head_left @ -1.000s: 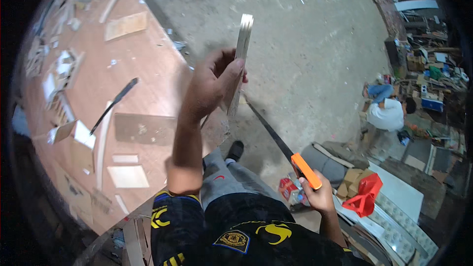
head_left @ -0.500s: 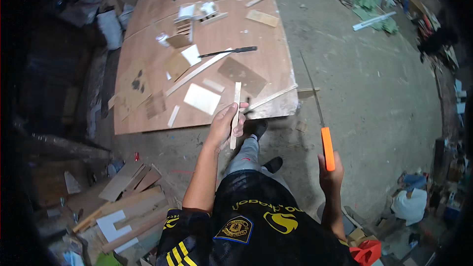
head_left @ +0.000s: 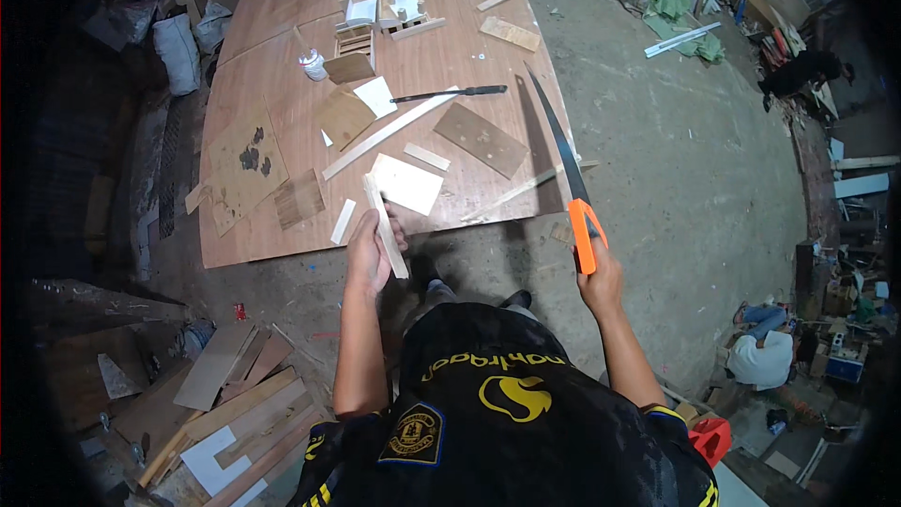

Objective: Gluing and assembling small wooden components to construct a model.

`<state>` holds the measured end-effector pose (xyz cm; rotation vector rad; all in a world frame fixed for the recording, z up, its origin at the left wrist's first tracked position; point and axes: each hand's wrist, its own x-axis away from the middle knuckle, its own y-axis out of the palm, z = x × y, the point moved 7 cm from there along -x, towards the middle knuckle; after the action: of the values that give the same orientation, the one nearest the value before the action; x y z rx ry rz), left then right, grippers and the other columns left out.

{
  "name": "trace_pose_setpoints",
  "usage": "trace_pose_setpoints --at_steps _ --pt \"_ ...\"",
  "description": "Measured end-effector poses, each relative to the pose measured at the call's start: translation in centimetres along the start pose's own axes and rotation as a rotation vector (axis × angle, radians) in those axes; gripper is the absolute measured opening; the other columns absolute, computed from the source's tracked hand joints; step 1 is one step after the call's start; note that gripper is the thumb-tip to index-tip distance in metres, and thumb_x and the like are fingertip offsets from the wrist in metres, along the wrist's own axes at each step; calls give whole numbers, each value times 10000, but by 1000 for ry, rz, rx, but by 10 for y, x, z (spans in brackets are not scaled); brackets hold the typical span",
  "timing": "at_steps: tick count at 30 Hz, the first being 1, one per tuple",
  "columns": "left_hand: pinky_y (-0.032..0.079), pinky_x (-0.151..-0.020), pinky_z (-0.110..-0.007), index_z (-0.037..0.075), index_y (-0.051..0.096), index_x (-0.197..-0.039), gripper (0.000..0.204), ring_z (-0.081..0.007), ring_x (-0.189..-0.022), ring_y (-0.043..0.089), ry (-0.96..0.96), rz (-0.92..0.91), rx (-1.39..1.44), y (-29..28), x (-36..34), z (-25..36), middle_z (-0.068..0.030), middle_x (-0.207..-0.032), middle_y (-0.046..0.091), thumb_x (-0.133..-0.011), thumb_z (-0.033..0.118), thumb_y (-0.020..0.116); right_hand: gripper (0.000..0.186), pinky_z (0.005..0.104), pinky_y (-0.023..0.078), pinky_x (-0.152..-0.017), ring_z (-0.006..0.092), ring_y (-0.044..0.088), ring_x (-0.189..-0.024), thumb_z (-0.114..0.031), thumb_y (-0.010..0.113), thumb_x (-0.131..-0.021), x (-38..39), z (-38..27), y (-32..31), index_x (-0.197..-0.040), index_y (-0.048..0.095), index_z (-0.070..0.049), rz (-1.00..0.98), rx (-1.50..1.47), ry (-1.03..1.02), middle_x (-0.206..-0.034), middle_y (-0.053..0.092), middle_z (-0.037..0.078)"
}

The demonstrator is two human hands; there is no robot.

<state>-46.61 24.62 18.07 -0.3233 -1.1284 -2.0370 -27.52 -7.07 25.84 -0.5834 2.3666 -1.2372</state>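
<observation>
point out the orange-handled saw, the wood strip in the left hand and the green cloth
Orange-handled saw (head_left: 573, 174), head view: on its dark blade
Wood strip (head_left: 385, 228), head view: near the middle of its length
Green cloth (head_left: 670, 2), head view: on its upper part

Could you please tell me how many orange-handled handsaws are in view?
1: the orange-handled handsaw is in the right hand, its blade pointing forward, away from the body. Others may be hidden in the clutter at the right.

Covered, cropped
The right hand covers part of the orange saw handle; a black, yellow-printed shirt mostly hides grey-trousered legs; the top edge crops the brown wooden tabletop.
</observation>
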Motion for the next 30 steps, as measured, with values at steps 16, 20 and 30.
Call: trace_pose_setpoints --at_steps 16,20,30 --pt "526 -852 -400 -11 474 -1191 384 -292 -992 634 103 58 -241 -76 -7 104 -204 -1111 609 -966 300 479 138 469 442 -621 420 561 -774 -168 570 -883 -112 -28 114 -872 511 -44 106 268 -72 -811 586 200" --pt "531 -838 -374 -32 496 -1185 406 -268 -984 639 89 96 -209 -84 -16 109 -191 -1098 622 -964 308 462 83 473 436 -630 397 568 -767 -123 563 -853 -141 -28 134 -873 519 -56 108 333 -159 -790 581 174" --pt "536 -785 -317 44 524 -1139 332 -222 -917 661 253 182 -215 -59 -20 139 -131 -1053 657 -957 316 475 113 469 440 -658 346 577 -770 -73 582 -796 -205 -23 200 -899 537 -64 54 319 -326 -773 564 134"
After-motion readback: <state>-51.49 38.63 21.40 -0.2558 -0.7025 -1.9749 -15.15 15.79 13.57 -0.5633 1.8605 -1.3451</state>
